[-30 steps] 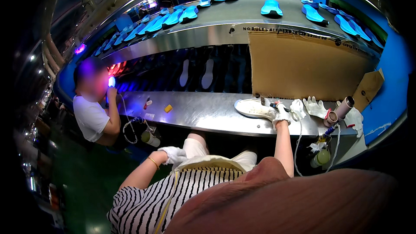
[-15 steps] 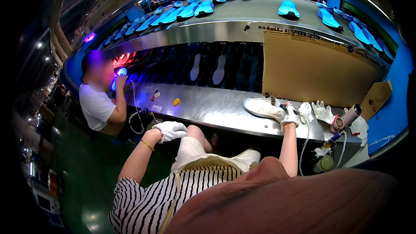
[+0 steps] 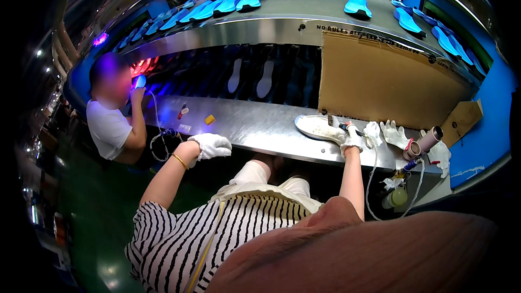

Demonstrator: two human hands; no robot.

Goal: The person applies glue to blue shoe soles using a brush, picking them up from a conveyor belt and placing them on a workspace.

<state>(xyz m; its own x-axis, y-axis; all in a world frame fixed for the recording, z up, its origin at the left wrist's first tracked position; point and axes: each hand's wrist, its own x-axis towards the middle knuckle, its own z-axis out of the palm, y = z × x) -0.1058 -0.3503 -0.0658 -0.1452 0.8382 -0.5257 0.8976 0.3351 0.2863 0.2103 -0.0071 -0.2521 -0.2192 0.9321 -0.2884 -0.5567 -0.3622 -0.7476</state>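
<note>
On the near metal bench (image 3: 260,127) lies a pale, shoe-sole-shaped piece (image 3: 315,127) with smudges on its surface. My right hand (image 3: 353,140), in a white glove, rests at its right end. Its fingers are closed round a dark-handled brush (image 3: 343,126), whose brown head sits over the piece. A pale hose runs down from beside that hand. My left hand (image 3: 210,147), also gloved in white, hangs in the air off the bench's front edge, away from the piece. The glove hides how its fingers lie, and nothing shows in it.
Spare white gloves (image 3: 395,134) and thread spools (image 3: 430,138) lie right of my right hand. A cardboard sheet (image 3: 391,81) stands behind. A yellow block (image 3: 210,120) sits left. Blue soles (image 3: 239,2) line the upper belt (image 3: 304,5). A co-worker (image 3: 111,125) sits at left.
My left hand has lifted and shifted slightly, away from my lap. My right hand still holds the brush at the sole-shaped piece. The whole view has shifted a little.
</note>
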